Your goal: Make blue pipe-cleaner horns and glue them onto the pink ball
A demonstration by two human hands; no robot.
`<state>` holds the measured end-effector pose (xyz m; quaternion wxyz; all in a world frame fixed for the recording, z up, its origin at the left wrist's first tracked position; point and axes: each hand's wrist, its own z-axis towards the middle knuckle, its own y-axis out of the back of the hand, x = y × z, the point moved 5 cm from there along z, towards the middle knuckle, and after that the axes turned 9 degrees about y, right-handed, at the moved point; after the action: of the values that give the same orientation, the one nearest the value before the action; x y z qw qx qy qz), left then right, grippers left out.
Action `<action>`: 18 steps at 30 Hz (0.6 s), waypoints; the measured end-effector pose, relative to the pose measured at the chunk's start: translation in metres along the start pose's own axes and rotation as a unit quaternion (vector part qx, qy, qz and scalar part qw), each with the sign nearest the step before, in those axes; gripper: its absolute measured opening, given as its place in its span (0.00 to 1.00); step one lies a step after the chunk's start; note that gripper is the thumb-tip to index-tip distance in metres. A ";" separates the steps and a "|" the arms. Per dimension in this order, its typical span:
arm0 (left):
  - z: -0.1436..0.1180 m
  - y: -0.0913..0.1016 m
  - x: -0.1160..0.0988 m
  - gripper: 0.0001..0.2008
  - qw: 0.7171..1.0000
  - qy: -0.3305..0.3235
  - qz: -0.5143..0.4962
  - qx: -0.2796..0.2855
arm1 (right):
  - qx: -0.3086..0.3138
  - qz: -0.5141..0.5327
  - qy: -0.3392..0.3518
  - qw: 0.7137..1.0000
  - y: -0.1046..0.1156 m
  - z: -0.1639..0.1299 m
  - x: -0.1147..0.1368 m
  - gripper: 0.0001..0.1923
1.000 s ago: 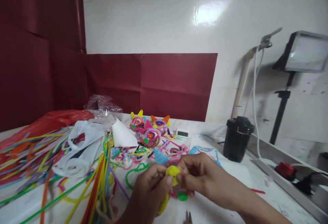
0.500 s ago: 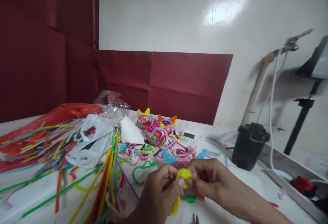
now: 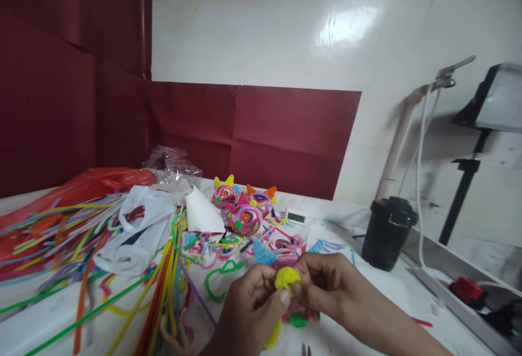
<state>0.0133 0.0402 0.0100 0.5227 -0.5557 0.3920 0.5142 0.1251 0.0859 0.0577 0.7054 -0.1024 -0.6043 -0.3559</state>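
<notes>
A small rounded yellow pipe-cleaner piece [image 3: 287, 276] is pinched between the fingertips of both hands. My left hand [image 3: 249, 308] is closed on its left side, thumb in front. From the right, my right hand [image 3: 340, 289] grips it with thumb and index finger. Just behind the hands lies a pink pipe-cleaner figure with a blue ear [image 3: 265, 253] at left and a second blue ear [image 3: 316, 246] at right; the hands cover much of it. Under the hands show a green disc [image 3: 298, 320] and another yellow piece [image 3: 274, 335]. Scissor-like metal tips [image 3: 306, 350] poke in at the bottom edge.
Several colourful coiled figures [image 3: 246, 219] stand at the back beside a small digital clock [image 3: 296, 217]. Loose pipe cleaners [image 3: 157, 301], a white plastic bag [image 3: 134, 253] and a red bag [image 3: 98, 178] spread leftward. A black bin [image 3: 387, 236] and red plug [image 3: 467, 292] are at right.
The view has turned slightly to the right, so the surroundings sit further left. Both hands keep their pinch on the yellow piece, with only slight finger movement.
</notes>
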 end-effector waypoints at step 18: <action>0.004 0.002 0.001 0.12 0.999 0.020 -0.027 -0.004 | -0.005 0.033 0.003 0.999 0.000 0.002 -0.001 0.10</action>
<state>0.0111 0.0436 0.0091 0.5261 -0.5782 0.3854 0.4903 0.1239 0.0875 0.0576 0.7183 -0.1249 -0.5962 -0.3360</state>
